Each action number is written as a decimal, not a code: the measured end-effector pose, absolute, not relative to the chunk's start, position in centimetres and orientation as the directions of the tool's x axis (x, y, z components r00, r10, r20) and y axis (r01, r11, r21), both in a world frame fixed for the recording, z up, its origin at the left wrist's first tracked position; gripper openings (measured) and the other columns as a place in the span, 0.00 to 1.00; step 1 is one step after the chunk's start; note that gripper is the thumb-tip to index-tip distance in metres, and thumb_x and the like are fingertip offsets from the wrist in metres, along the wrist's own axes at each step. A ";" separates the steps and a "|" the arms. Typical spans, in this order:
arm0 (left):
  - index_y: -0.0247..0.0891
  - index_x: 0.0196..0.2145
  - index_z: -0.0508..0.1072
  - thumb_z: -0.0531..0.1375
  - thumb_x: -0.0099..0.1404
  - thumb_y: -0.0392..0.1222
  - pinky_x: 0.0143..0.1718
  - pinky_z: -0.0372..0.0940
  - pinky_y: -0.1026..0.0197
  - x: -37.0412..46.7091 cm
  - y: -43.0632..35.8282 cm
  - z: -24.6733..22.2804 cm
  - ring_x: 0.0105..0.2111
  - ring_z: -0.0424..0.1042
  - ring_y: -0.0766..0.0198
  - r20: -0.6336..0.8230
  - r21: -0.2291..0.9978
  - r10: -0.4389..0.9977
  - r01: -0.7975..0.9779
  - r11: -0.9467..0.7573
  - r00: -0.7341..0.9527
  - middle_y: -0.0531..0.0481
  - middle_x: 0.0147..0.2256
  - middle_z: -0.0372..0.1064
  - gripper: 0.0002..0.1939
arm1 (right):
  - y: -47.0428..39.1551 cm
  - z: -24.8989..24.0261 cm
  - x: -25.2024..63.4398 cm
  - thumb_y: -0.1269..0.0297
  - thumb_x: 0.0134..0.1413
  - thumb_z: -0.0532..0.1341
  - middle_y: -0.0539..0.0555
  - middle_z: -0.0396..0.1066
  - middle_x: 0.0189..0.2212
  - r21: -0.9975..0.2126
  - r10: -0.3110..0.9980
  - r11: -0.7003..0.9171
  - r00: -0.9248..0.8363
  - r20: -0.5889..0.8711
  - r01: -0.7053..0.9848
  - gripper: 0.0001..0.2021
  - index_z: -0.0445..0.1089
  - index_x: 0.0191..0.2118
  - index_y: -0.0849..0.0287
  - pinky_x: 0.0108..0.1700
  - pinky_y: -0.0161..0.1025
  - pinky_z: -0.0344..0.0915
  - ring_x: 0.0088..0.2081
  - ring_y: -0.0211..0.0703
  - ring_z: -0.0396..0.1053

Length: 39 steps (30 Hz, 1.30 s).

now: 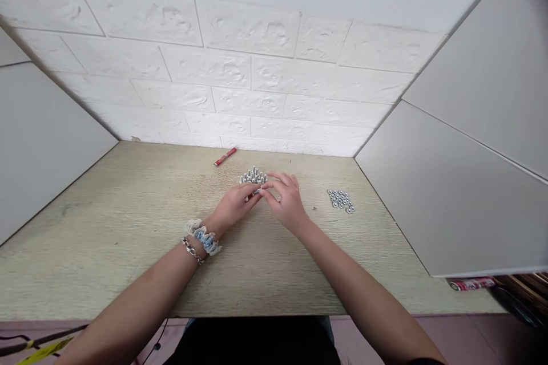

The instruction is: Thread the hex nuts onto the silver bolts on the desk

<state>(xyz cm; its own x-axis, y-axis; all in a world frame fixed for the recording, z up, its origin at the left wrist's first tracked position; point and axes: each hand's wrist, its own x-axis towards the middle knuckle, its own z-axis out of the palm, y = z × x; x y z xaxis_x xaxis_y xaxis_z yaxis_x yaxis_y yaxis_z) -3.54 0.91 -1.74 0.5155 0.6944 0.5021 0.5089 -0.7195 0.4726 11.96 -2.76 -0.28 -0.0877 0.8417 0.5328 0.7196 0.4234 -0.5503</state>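
Note:
My left hand [235, 203] is closed in a pinch around a small silver bolt [256, 191], most of which the fingers cover. The fingertips of my right hand [287, 201] meet at the end of that bolt; whether a nut is between them is too small to tell. Just beyond my hands, several bolts [253, 174] stand upright on their heads in a tight cluster, partly hidden by my fingers. Off to the right, several silver flanged nuts [340, 199] lie flat in a loose group, apart from both hands.
A red marker-like tube [225, 157] lies near the back wall [265, 102]. White panels [43, 142] [466, 194] close in the wooden tabletop [141, 205] on both sides. Another red tube [473, 283] sits at the right front edge, beside a dark round object.

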 end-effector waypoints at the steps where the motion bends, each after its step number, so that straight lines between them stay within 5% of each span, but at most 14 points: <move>1: 0.37 0.40 0.71 0.52 0.63 0.42 0.31 0.62 0.67 -3.5 1.0 -1.8 0.27 0.67 0.70 0.503 0.475 0.705 0.522 -0.709 0.500 0.50 0.30 0.70 0.12 | -2.6 -0.3 12.3 0.57 0.55 0.52 0.53 0.63 0.50 -0.540 0.851 0.400 -0.081 0.519 0.741 0.12 0.67 0.41 0.53 0.57 0.53 0.41 0.51 0.44 0.59; 5: 0.38 0.43 0.70 0.52 0.62 0.45 0.33 0.64 0.65 -3.5 1.3 -2.1 0.29 0.68 0.68 0.498 0.493 0.736 0.548 -0.676 0.459 0.49 0.34 0.72 0.14 | -1.4 -0.7 14.7 0.57 0.56 0.49 0.55 0.54 0.57 -0.480 0.892 0.182 0.062 0.448 0.858 0.21 0.56 0.55 0.52 0.56 0.63 0.31 0.56 0.49 0.50; 10: 0.38 0.43 0.71 0.51 0.63 0.46 0.34 0.64 0.64 -3.5 1.5 -2.2 0.29 0.69 0.67 0.485 0.495 0.749 0.565 -0.661 0.451 0.49 0.33 0.72 0.16 | 0.1 -2.1 17.3 0.57 0.52 0.54 0.55 0.57 0.55 -0.408 0.926 -0.031 0.180 0.333 0.913 0.14 0.69 0.42 0.53 0.54 0.67 0.27 0.56 0.53 0.49; 18: 0.38 0.42 0.71 0.50 0.63 0.47 0.35 0.63 0.64 -3.6 1.1 -1.8 0.29 0.69 0.66 0.442 0.482 0.759 0.587 -0.651 0.478 0.50 0.32 0.71 0.16 | 0.8 -3.0 16.8 0.54 0.49 0.55 0.55 0.60 0.53 -0.397 0.928 -0.108 0.236 0.288 0.911 0.13 0.70 0.37 0.53 0.53 0.67 0.28 0.54 0.53 0.51; 25: 0.38 0.42 0.71 0.49 0.63 0.48 0.35 0.62 0.65 -3.5 1.0 -1.8 0.29 0.68 0.67 0.426 0.479 0.766 0.597 -0.643 0.482 0.50 0.33 0.71 0.17 | 0.3 -1.3 18.5 0.50 0.47 0.55 0.58 0.58 0.53 -0.407 0.889 -0.155 0.306 0.340 0.900 0.21 0.67 0.46 0.54 0.54 0.64 0.32 0.54 0.54 0.52; 39: 0.39 0.40 0.72 0.49 0.63 0.48 0.33 0.63 0.64 -3.3 0.8 -1.7 0.29 0.69 0.66 0.419 0.452 0.761 0.613 -0.648 0.495 0.49 0.32 0.72 0.16 | 1.1 -3.3 17.0 0.52 0.48 0.55 0.55 0.62 0.49 -0.396 0.933 -0.100 0.224 0.281 0.913 0.15 0.69 0.39 0.54 0.54 0.62 0.36 0.51 0.51 0.56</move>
